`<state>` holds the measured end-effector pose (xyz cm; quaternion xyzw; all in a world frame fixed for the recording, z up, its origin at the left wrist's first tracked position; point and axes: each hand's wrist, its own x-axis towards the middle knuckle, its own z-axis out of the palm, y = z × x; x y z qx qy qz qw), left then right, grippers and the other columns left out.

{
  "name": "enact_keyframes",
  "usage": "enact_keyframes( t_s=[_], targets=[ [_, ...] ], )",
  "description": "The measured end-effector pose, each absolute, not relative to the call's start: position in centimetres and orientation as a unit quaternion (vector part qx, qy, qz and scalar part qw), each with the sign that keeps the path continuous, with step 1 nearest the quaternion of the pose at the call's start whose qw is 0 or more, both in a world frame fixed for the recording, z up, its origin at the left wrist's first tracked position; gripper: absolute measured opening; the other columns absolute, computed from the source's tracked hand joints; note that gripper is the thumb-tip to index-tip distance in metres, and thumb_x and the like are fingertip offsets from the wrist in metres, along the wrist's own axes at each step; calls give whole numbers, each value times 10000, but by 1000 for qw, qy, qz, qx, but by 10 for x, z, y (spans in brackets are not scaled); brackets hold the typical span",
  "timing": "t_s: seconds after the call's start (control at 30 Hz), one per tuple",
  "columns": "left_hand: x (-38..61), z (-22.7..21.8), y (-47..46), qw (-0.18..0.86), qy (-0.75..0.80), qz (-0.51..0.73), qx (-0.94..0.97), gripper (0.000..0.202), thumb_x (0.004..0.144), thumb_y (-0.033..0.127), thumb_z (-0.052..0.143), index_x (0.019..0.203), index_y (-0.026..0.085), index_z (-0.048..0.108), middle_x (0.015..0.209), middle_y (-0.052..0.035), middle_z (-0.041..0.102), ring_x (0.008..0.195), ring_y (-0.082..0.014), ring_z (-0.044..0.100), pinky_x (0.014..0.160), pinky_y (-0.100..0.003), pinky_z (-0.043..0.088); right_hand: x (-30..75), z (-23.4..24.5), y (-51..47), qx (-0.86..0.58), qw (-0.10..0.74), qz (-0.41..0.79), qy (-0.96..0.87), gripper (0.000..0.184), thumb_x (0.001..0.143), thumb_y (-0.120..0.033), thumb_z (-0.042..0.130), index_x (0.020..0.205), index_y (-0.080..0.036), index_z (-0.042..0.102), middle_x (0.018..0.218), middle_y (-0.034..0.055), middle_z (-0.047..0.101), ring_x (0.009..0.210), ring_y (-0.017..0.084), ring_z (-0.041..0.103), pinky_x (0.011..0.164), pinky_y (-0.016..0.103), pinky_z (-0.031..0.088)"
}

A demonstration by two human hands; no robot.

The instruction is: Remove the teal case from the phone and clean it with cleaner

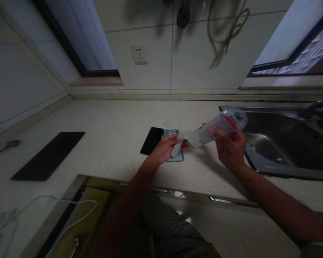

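Note:
My right hand [233, 147] is wrapped round a clear plastic bottle [204, 136] with a pink and white label. The bottle is tilted, its narrow end down and to the left. My left hand [164, 148] grips a folded white tissue [177, 148] just beside that end; whether the two touch is hard to tell. Beneath my left hand, a light blue phone case [180, 158] lies on the counter, partly hidden; whether a phone is in it I cannot tell. A black phone [151, 141] lies flat just left of it.
A steel sink [258, 168] is set into the counter [118, 132] at the right. A dark flat mat [50, 156] and a brush [13, 143] lie at the left. White cable [80, 201] hangs over the front edge. A wall socket [139, 55] sits above.

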<state>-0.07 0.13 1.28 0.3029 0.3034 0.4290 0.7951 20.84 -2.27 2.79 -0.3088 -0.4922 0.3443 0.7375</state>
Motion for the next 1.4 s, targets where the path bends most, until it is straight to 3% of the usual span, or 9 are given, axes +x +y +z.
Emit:
enact_keyframes(
  t_s=[0.13,0.23,0.37,0.63,0.8,1.0,1.23,1.4],
  targets=[
    [1,11,0,788,322,417,319,29,903,141,630,919,124,613,881,-111,756,661,-177,725,587,-261,575,205,31,-24,-318,745,350,-471,249,748,-384,871,931,-296,727,932,-15,788,865,252,778,804,430,655],
    [0,10,1,781,330,416,330,112,926,228,646,971,137,598,866,-114,756,649,-180,728,559,-245,560,204,33,-25,-325,748,353,-458,288,710,-384,895,923,-287,728,899,-16,786,840,247,774,783,421,653],
    [-1,9,2,784,336,394,343,122,904,210,676,948,143,582,851,-98,751,649,-171,724,556,-234,555,203,34,-26,-330,752,345,-454,290,698,-400,901,891,-280,721,869,-24,779,827,238,771,781,409,650],
    [-2,9,1,789,331,414,310,330,747,44,792,1019,134,629,881,-56,739,734,-156,728,664,-242,571,204,29,-24,-337,739,342,-473,282,743,-420,862,943,-298,704,903,-12,786,854,259,776,778,429,653],
    [-4,4,3,788,327,411,321,370,665,90,870,978,142,680,822,-22,715,724,-128,696,719,-250,555,205,28,-22,-333,738,338,-480,296,727,-422,878,926,-279,712,894,-21,783,822,239,772,759,399,657],
    [-4,4,1,785,316,391,363,525,508,146,960,969,110,711,846,-27,708,656,-82,640,661,-214,497,203,29,-23,-326,745,337,-474,300,724,-422,882,937,-293,715,914,-10,794,846,260,780,786,434,664],
    [-1,7,-2,775,310,388,390,435,659,336,920,922,125,645,718,12,655,525,-77,592,539,-216,502,205,31,-26,-299,743,325,-502,262,796,-386,837,1022,-328,717,961,-5,792,938,288,783,849,489,656],
    [1,12,-5,798,306,361,373,258,833,244,787,993,116,630,820,-86,742,696,-168,727,642,-262,589,201,33,-34,-298,745,289,-522,346,812,-369,828,1130,-344,695,1006,7,798,995,307,776,845,498,664]
  ],
)
